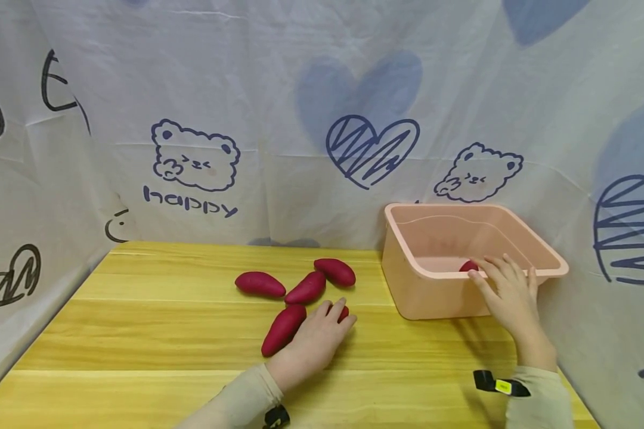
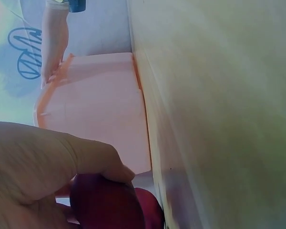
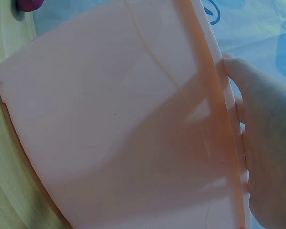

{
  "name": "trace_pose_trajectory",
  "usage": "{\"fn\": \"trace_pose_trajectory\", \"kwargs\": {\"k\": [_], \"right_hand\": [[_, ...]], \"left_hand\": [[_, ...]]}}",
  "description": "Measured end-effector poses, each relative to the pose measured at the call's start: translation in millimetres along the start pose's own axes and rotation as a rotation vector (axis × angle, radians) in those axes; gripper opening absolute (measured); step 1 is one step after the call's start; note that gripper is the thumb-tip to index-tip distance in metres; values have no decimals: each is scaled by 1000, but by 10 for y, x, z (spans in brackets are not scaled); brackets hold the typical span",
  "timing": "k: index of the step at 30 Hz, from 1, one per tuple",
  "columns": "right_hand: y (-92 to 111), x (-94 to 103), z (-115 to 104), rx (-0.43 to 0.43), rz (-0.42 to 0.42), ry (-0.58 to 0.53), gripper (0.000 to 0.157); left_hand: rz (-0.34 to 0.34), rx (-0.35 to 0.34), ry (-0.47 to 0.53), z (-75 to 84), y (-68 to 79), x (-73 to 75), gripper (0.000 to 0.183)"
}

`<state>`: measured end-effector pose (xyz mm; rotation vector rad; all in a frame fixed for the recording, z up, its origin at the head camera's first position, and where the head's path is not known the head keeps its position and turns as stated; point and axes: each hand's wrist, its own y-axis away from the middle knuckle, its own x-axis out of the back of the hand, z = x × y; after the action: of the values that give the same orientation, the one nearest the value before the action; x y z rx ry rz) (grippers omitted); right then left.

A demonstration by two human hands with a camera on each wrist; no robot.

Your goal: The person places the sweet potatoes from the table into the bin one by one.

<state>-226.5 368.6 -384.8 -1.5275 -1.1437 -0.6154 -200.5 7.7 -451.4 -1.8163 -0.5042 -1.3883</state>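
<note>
My left hand point(image 1: 316, 339) is low over the table and holds a dark red sweet potato point(image 2: 107, 202), thumb along one side of it. Most of this sweet potato is hidden by the hand in the head view, where one end shows past the fingers. Another sweet potato point(image 1: 284, 329) lies right beside that hand, at its left. My right hand point(image 1: 510, 295) is at the near rim of a pink plastic bin point(image 1: 434, 295), fingers loosely spread and reaching over the rim. Inside the bin, a sweet potato point(image 1: 468, 266) shows partly behind those fingertips.
Behind the left hand, three more sweet potatoes point(image 1: 260, 284) lie close together on the yellow wood-grain table point(image 1: 155, 333). The bin stands at the table's back right. A white printed cloth point(image 1: 284, 119) hangs behind and at both sides.
</note>
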Motion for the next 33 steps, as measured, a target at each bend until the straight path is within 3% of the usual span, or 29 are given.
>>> {"fn": "trace_pose_trajectory", "kwargs": {"k": [33], "right_hand": [[-10, -6, 8, 5, 7, -5, 56]], "left_hand": [[23, 35, -15, -85, -48, 221, 38]]}}
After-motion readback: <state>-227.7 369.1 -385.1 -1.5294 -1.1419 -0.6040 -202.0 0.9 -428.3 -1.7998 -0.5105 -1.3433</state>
